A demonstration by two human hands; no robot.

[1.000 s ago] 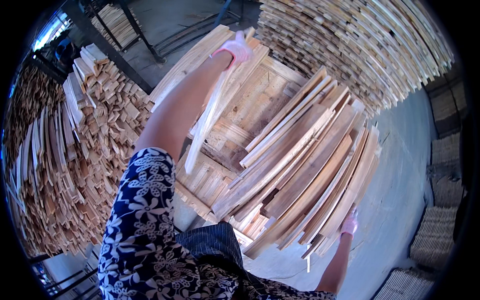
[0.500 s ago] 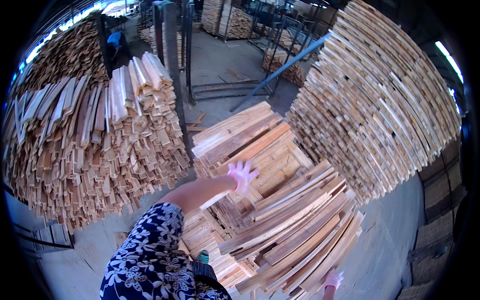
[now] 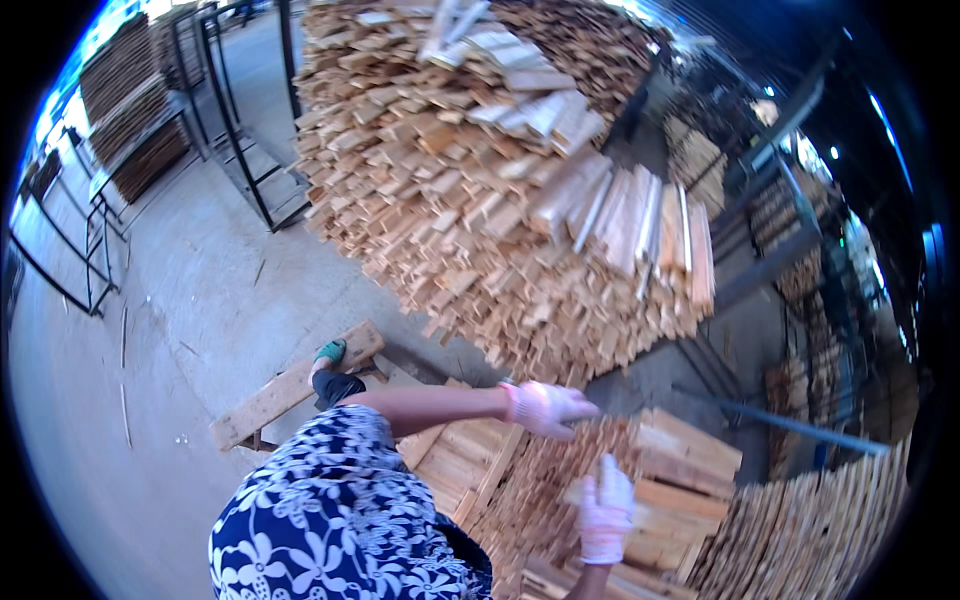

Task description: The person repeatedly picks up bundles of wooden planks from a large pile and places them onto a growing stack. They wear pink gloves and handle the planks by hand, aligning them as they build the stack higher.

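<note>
My left hand [image 3: 548, 409], in a pale pink-white glove, reaches out over the near wood stack [image 3: 555, 475] with fingers stretched and nothing in it. Just below and to the right, my right hand [image 3: 606, 510], gloved alike, is raised with its fingers pointing up and apart, also holding nothing. Some wider boards [image 3: 685, 445] lie on top of the stack beyond and beside the right hand. A tray-like layer of flat planks [image 3: 450, 465] shows under my left forearm. Slight motion blur softens both hands.
A large pile of wood strips [image 3: 450, 200] rises ahead, pale boards [image 3: 640, 220] on its right end. My foot in a green sandal [image 3: 331, 351] is on a low wooden bench [image 3: 290, 392]. Black metal frames [image 3: 245, 150] stand left; a blue bar [image 3: 800, 422] slants at right.
The view has swung left, bringing the bench into sight. My right hand has come from the stack's far right side to near my left hand; my left hand stays stretched out.
</note>
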